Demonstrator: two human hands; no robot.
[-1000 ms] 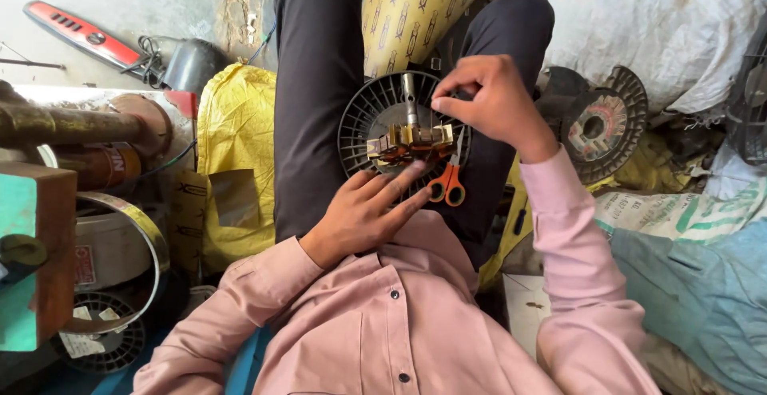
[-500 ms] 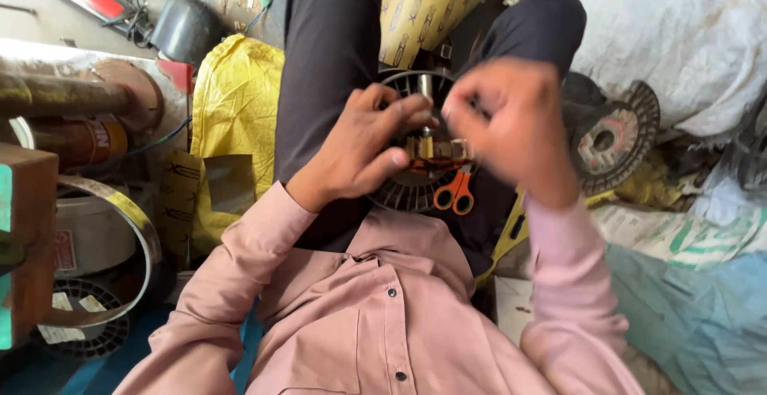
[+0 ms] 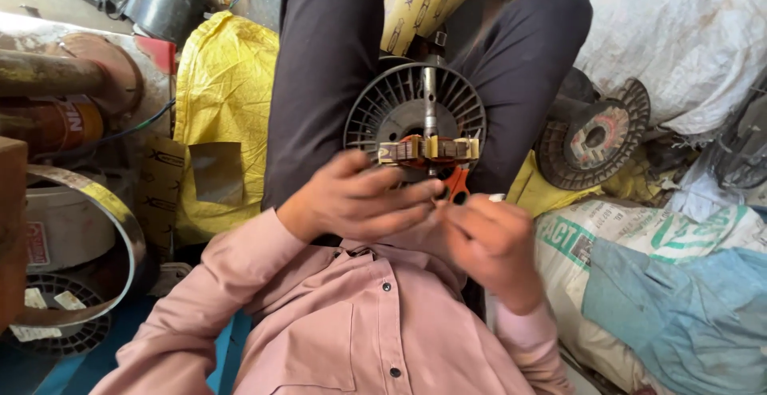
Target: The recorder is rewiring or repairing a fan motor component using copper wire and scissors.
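Observation:
A black finned round motor part (image 3: 375,111) with a steel shaft (image 3: 430,95) rests in my lap between my dark-trousered legs. Across the shaft sits a small wound core (image 3: 427,149) with copper wire. My left hand (image 3: 359,199) lies just below it, fingers stretched to the right and thumb near the core's left end. My right hand (image 3: 487,243) is curled close to my chest, its fingertips meeting the left fingertips. Whether anything is pinched between them is blurred. Orange-handled scissors (image 3: 457,183) peek out behind the fingers.
A yellow sack (image 3: 220,107) lies left of my leg. Farther left are a rusty pipe (image 3: 48,75) and a metal ring (image 3: 120,227). A worn grinding disc (image 3: 595,135), white sacks (image 3: 679,35) and blue cloth (image 3: 679,307) crowd the right.
Both hands have drawn back from the wound core toward my chest. The right hand dropped from the core's top. The view shifted so the finned part and core show uncovered.

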